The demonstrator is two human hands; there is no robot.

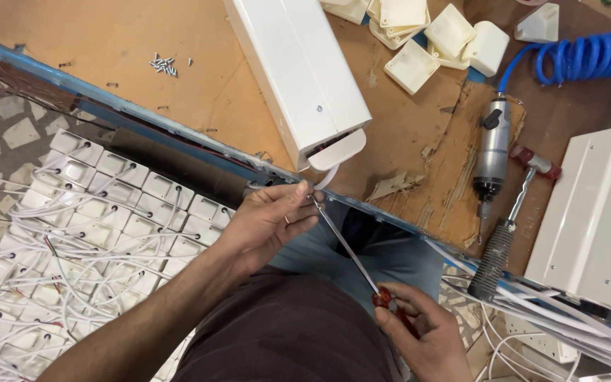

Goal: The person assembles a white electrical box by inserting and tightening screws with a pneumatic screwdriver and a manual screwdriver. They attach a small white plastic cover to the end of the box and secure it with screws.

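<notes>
My left hand [270, 221] pinches something small at the tip of a long screwdriver [344, 244], just below the table's front edge; the small part is hidden by my fingers. My right hand [422, 336] grips the screwdriver's red handle, low near my lap. Right above the tip, a long white housing [298, 71] lies on the brown table [107, 49], its end cap and a white wire overhanging the edge.
A pneumatic driver [493, 148] with a blue coiled hose [588, 56] and a small hammer [510, 219] lie at the right. White end caps [433, 42] are piled at the back. Loose screws [164, 65] sit left. Wired white boxes [86, 233] cover the floor; another white housing [595, 219] lies right.
</notes>
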